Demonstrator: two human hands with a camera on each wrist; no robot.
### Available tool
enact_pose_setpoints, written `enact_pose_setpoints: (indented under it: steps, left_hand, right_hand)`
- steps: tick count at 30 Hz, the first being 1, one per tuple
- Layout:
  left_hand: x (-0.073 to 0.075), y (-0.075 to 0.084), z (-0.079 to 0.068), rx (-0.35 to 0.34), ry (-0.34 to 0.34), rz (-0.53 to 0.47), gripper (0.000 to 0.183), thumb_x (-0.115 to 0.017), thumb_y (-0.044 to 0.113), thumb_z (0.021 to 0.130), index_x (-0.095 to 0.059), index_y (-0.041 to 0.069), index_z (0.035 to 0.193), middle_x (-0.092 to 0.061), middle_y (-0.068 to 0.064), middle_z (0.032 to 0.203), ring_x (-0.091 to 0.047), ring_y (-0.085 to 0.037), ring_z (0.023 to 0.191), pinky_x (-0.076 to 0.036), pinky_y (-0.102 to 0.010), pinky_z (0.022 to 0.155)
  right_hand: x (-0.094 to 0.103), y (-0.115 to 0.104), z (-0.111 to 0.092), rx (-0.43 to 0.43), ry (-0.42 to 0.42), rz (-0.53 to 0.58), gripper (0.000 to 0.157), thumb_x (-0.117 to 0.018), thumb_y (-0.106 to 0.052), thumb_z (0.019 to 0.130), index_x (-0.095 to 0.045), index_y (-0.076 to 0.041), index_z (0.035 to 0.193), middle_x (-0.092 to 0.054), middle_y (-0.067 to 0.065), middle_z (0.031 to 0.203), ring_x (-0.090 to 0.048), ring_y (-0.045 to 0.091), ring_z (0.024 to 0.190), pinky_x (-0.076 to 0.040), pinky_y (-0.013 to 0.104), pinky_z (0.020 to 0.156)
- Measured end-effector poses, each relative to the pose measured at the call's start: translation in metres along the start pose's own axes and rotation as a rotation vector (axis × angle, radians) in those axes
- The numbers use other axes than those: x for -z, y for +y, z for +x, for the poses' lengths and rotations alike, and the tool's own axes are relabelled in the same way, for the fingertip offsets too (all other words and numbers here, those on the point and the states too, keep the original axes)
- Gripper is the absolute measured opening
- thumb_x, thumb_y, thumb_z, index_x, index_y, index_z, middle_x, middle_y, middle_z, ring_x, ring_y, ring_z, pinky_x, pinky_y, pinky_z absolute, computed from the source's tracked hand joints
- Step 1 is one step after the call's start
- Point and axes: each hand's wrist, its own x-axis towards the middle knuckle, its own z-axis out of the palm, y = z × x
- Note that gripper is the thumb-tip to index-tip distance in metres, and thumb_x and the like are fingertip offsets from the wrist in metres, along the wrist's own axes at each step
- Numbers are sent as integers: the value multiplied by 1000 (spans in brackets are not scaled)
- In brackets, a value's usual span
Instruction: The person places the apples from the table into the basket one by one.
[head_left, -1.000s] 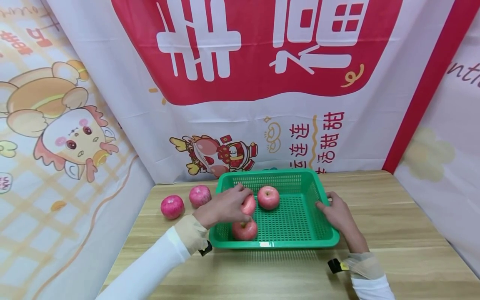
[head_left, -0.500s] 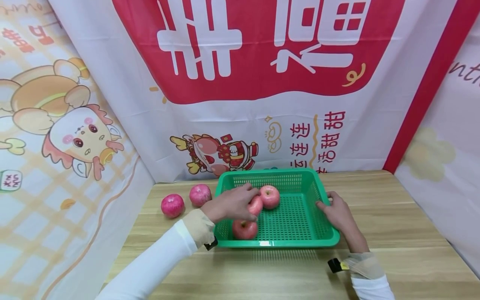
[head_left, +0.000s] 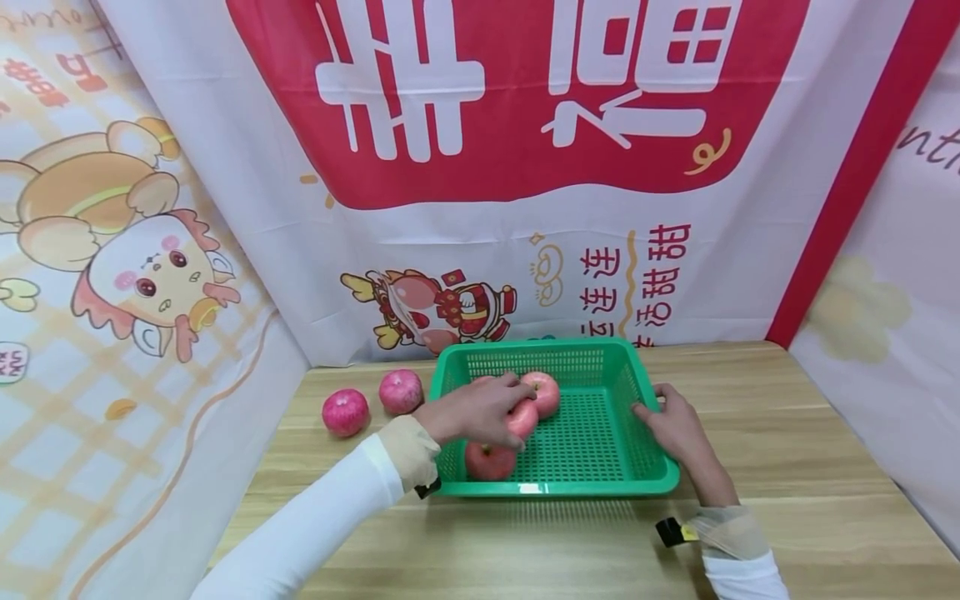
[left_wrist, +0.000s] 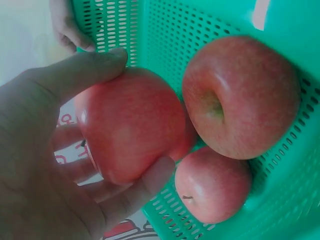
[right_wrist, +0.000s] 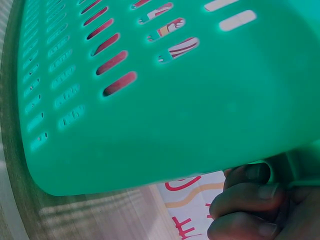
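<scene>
My left hand (head_left: 483, 410) is inside the green plastic basket (head_left: 555, 489), its thumb and fingers curled round a red apple (left_wrist: 135, 125). Beside that apple, in the left wrist view, lie a large apple (left_wrist: 245, 95) and a smaller-looking apple (left_wrist: 215, 185). The head view has one apple (head_left: 489, 461) in the near left corner and another apple (head_left: 545, 392) toward the back; a sliver of red shows behind my left hand. At the basket's right side my right hand (head_left: 675, 425) grips the rim, its curled fingers (right_wrist: 245, 195) seen under the edge in the right wrist view.
Two darker pink apples, one nearer the left edge (head_left: 345, 412) and one close to the basket (head_left: 401, 392), sit on the wooden table (head_left: 555, 550). A printed cloth (head_left: 525, 250) hangs right behind the table, with another printed cloth (head_left: 150, 333) at the left.
My left hand has moved a little to the right inside the basket, carrying the apple it holds. My right hand and the basket stay in place.
</scene>
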Motion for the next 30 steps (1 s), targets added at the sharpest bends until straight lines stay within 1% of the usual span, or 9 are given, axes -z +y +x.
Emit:
enact_pose_setpoints:
  steps: [3, 5, 10, 14, 17, 21, 23, 26, 30]
  left_hand:
    - [-1, 2, 5, -33, -26, 3, 80, -83, 40, 88, -50, 18, 158, -52, -8, 149, -58, -13, 109, -55, -29, 89]
    - [-2, 3, 10, -67, -39, 8, 78, -83, 40, 89, -51, 17, 156, -51, -8, 150, -58, -13, 110, -55, -28, 89]
    - [-6, 10, 19, -131, -54, 63, 68, -85, 41, 89, -56, 19, 146, -53, -6, 140, -58, -11, 106, -54, -27, 89]
    - [-7, 14, 24, -156, -62, 117, 62, -85, 40, 88, -57, 22, 141, -53, -2, 134, -58, -11, 102, -53, -28, 88]
    - [-9, 16, 26, -174, -65, 144, 63, -85, 39, 88, -58, 21, 142, -53, -1, 136, -57, -12, 108, -54, -29, 92]
    - [-11, 18, 30, -211, -75, 151, 68, -86, 38, 88, -57, 18, 146, -52, -3, 145, -55, -14, 120, -53, -29, 100]
    - [-12, 19, 31, -230, -81, 150, 68, -86, 37, 88, -57, 18, 146, -52, -4, 147, -54, -15, 124, -53, -28, 101]
    - [-14, 19, 34, -254, -96, 149, 69, -86, 36, 87, -57, 20, 146, -52, -3, 145, -53, -15, 124, -52, -27, 101]
    - [-17, 19, 37, -275, -115, 178, 69, -85, 38, 87, -56, 22, 148, -52, -2, 141, -54, -14, 120, -52, -28, 99]
  right_hand:
    - [1, 0, -1, 0, 3, -5, 54, -57, -23, 107, -44, 14, 144, -60, 39, 131, -73, 39, 103, -65, 45, 77]
    - [2, 0, -2, -1, 5, -5, 54, -58, -23, 107, -44, 14, 144, -60, 39, 131, -73, 39, 102, -65, 44, 76]
    - [1, -1, -2, -5, 2, -3, 53, -58, -23, 107, -44, 14, 144, -61, 38, 130, -73, 38, 103, -65, 44, 76]
    - [1, -1, -2, -2, 5, -2, 53, -58, -22, 107, -45, 14, 143, -62, 38, 128, -73, 35, 99, -65, 43, 74]
    - [1, -2, -1, 0, 6, -2, 52, -58, -22, 107, -45, 13, 142, -63, 36, 126, -73, 33, 95, -64, 41, 73]
    - [1, -2, -1, 2, 2, -5, 51, -57, -22, 107, -45, 13, 142, -63, 36, 126, -73, 31, 95, -64, 41, 72]
    - [1, -2, -1, 0, -2, -1, 51, -57, -22, 107, -45, 13, 142, -62, 36, 126, -73, 31, 94, -64, 41, 72]
    - [1, -2, -1, -3, -6, 7, 51, -57, -22, 107, -44, 13, 142, -62, 36, 126, -74, 30, 93, -65, 42, 72]
    - [1, -3, -2, -5, -9, 10, 51, -57, -22, 107, -45, 13, 142, -62, 36, 125, -73, 29, 93, -65, 42, 72]
